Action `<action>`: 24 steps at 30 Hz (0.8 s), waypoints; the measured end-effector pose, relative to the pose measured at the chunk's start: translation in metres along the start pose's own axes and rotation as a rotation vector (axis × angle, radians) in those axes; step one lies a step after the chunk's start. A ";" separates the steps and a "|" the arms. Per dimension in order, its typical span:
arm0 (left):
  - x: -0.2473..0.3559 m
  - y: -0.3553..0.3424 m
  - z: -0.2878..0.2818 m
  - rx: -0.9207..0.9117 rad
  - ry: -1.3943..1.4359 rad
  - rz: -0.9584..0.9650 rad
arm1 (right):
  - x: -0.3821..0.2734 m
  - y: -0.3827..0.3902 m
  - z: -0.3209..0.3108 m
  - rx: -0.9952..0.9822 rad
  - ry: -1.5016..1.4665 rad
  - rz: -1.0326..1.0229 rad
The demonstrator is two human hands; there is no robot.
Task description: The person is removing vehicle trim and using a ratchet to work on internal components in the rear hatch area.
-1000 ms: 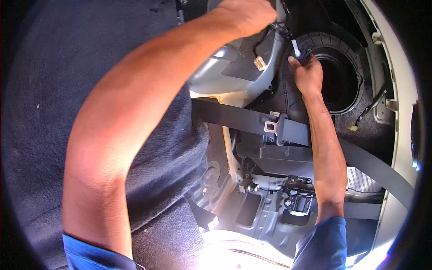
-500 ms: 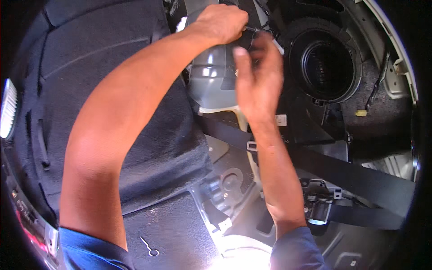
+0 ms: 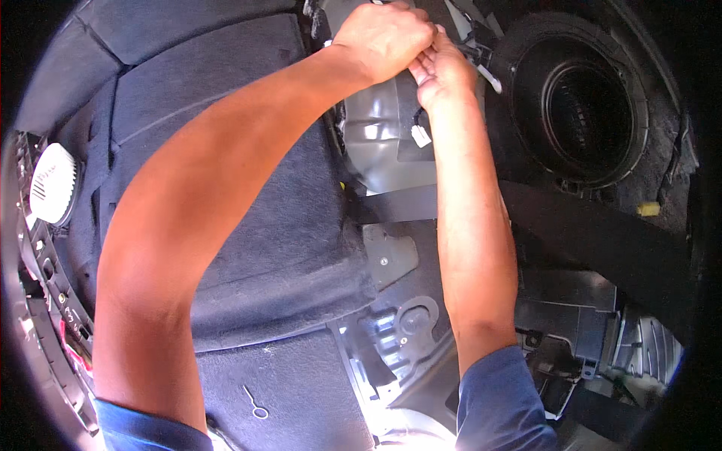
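Note:
Near the top centre, my left hand (image 3: 387, 39) is closed in a fist over the grey metal body panel (image 3: 368, 113). A dark wire, seen coming out of this fist in the earlier picture, is now covered by the hands. My right hand (image 3: 450, 71) meets the left from the right side, palm partly turned up and fingers curled in against it; what they pinch is hidden. Below the hands, a white connector (image 3: 420, 136) hangs on a dark lead. Just right of my right hand is a slim white piece (image 3: 489, 78) beside dark wiring.
A round black speaker-like opening (image 3: 587, 113) sits at the upper right, above a yellow connector (image 3: 647, 209). A dark seat belt (image 3: 398, 204) crosses beneath my right forearm. Dark carpeted panels (image 3: 233, 188) cover the left; a metal ring-ended pin (image 3: 259, 411) and a white brush-like object (image 3: 54, 184) lie there.
My right hand has moved up and inward to meet my left hand, which stays closed. The view has shifted, and the white connector below the hands now shows.

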State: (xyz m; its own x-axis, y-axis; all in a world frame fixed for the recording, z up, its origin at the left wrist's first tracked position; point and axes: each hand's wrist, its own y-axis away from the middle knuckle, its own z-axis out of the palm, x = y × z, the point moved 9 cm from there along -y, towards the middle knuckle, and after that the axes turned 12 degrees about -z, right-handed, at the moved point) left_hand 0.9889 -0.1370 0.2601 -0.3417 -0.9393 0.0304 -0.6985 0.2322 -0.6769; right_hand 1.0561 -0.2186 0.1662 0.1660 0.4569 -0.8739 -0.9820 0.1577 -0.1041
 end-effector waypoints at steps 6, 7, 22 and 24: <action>-0.074 0.027 0.038 -0.836 0.513 -0.659 | 0.007 -0.006 -0.010 0.086 -0.026 0.038; -0.081 0.036 0.028 -0.830 0.681 -0.798 | 0.007 -0.007 -0.013 0.091 -0.030 0.030; -0.024 0.027 0.008 -0.123 0.091 -0.083 | -0.003 0.009 -0.022 0.004 0.125 0.085; -0.026 0.028 0.016 -0.089 0.089 -0.030 | 0.001 0.003 -0.019 -0.004 0.083 0.081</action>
State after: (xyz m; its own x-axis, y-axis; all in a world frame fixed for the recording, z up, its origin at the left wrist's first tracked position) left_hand 0.9883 -0.1104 0.2288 -0.3716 -0.9210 0.1173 -0.7609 0.2297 -0.6068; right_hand 1.0514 -0.2342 0.1559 0.0786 0.3941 -0.9157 -0.9923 0.1196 -0.0337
